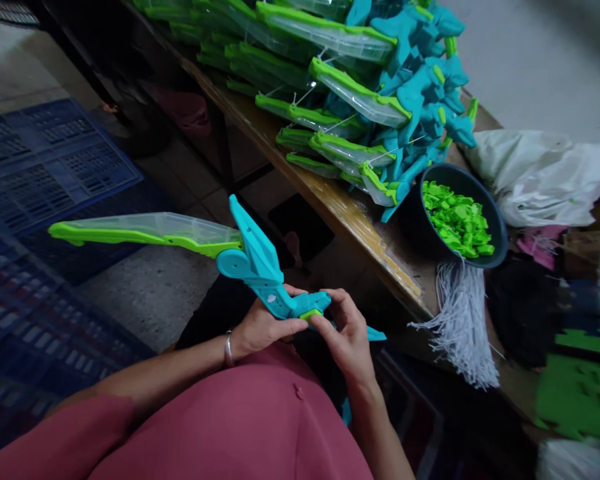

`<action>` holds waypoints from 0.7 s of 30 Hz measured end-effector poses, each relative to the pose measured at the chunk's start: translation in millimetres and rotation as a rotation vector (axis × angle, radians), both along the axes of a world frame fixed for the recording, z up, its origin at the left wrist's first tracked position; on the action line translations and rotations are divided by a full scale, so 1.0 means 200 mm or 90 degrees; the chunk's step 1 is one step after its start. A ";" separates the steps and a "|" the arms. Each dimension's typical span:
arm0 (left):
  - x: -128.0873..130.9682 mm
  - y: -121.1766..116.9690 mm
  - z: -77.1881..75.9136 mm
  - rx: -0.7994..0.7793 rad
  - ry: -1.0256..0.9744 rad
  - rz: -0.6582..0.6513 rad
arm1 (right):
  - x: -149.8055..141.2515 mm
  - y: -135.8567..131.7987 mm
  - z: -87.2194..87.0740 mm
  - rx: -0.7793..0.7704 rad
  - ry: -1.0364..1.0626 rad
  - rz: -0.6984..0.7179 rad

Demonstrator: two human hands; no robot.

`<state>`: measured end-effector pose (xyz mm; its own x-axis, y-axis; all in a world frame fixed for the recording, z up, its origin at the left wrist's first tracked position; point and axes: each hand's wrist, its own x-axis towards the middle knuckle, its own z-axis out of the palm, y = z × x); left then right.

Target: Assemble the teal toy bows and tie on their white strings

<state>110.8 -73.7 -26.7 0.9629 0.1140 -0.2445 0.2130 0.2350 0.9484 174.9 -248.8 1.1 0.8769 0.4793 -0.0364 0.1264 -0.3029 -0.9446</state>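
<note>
- Dusty-pink shirt (230, 427) fills the bottom of the view.
- Just beyond it, a turquoise plastic toy (260, 263) is held up between both hands, its long clear panel (190, 227), edged in green, reaching out to the left.
- Left hand (265, 328), silver bracelet (229, 349) at the wrist, wraps the turquoise body.
- Right hand (347, 330) pinches the narrow end, thumb against a small green piece (311, 314).
- Past the toy, the worn wooden edge of a table (350, 220) slants down to the right, with dark open room between.
- Leftward, the panel has space over bare floor (135, 287) and blue plastic crates (55, 153).
- On the table, near that edge, a dark tub (501, 243) holds a heap of bright green plastic pieces (457, 220).
- White strings (465, 327) hang in a bundle below its rim.
- Similar toys (355, 87) are piled beyond the tub; a white sack (545, 173) slumps beside it.
</note>
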 end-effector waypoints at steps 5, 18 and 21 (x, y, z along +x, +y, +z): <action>-0.01 0.02 -0.04 0.055 -0.015 0.027 | 0.01 0.05 -0.04 -0.006 -0.028 -0.009; 0.03 0.08 -0.19 -0.287 0.138 0.087 | 0.75 -0.18 0.29 -0.187 -0.234 -0.133; 0.02 0.12 -0.24 -0.355 0.177 0.046 | 1.21 -0.33 0.36 -0.300 -0.252 -0.264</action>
